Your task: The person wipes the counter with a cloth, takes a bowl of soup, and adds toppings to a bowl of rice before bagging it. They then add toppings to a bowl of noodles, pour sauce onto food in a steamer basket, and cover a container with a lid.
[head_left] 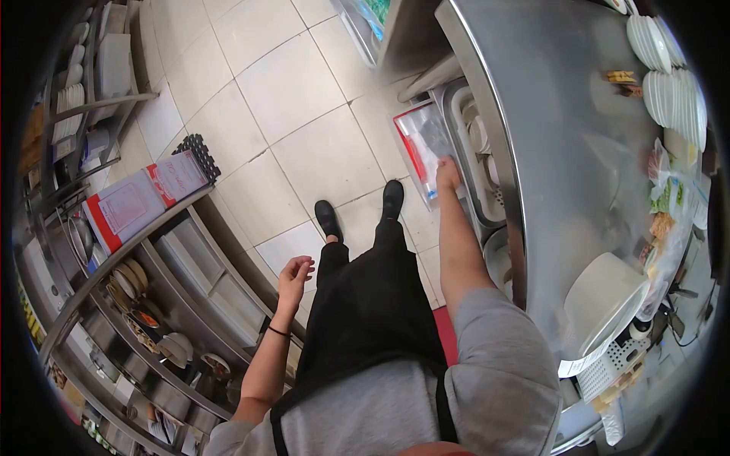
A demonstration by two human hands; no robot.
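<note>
My right hand point(449, 175) reaches down beside the steel counter, its fingers closed at the right side of a clear plastic bin point(434, 199). A red and white plastic package point(417, 152) shows in that bin. Whatever the fingers hold there is hidden. My left hand point(293, 280) hangs in the air over the floor, left of my legs. Its fingers are loosely curled and slightly apart, with nothing in them.
The steel counter point(559, 152) carries stacked white plates point(673, 106), a large white pot point(604, 300) and bagged food. Steel containers point(464, 114) stand on the shelf underneath. On the left, metal shelving holds a red and white box point(125, 209) and several dishes.
</note>
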